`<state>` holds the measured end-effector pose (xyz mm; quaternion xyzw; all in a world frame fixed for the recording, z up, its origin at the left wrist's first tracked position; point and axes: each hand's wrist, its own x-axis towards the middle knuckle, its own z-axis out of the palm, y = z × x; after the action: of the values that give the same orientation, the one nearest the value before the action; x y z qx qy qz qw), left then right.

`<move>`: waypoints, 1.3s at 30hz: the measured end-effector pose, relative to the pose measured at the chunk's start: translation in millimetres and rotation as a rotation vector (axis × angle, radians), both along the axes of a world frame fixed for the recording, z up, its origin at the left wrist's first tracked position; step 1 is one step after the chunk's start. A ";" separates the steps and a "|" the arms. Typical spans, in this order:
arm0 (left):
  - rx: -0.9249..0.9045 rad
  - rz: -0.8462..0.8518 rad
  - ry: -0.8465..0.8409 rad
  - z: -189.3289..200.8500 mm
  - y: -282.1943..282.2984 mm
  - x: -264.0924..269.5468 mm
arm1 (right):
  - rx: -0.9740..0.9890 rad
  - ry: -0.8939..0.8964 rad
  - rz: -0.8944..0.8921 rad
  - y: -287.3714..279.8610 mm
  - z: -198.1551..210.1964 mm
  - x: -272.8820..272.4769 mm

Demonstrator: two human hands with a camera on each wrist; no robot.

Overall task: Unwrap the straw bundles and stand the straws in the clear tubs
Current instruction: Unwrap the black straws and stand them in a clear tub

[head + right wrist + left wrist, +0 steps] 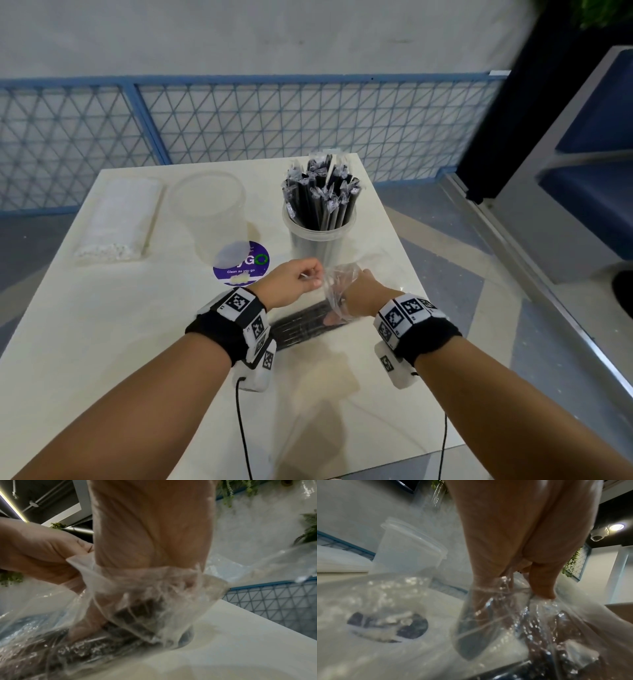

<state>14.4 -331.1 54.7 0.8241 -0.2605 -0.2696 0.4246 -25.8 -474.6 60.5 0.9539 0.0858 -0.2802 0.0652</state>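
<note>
A bundle of black straws [301, 325] lies on the table in a clear plastic bag [337, 291], between my wrists. My left hand [298, 284] pinches the bag's open edge and lifts it; the left wrist view shows the left hand [517, 586] holding the film. My right hand [359, 291] is inside the bag mouth. In the right wrist view the right hand [96, 618] curls onto the black straws [85, 650] through the bag [154, 588]. Behind stand a clear tub [320, 236] full of wrapped black straws and an empty clear tub [212, 209].
A wrapped pack of white straws [120, 219] lies at the table's far left. A round purple sticker [241, 265] sits on the tabletop [102, 342] in front of the empty tub. A blue mesh fence [239, 120] runs behind the table.
</note>
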 end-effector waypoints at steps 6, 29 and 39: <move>-0.043 0.019 -0.019 6.4 2.7 3.0 | 0.524 -0.012 -0.185 -20.2 -6.7 -8.0; 0.119 0.026 0.003 -23.9 32.7 10.6 | 1.413 -0.416 -0.606 -70.6 59.1 6.2; 0.140 0.039 0.086 -32.2 34.9 13.6 | 1.970 -0.119 -0.827 -14.6 29.2 4.6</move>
<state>28.0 -296.2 22.5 0.8443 -0.2062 -0.3141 0.3820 -21.1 -489.2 89.7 0.5533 -0.0589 -0.0410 -0.8299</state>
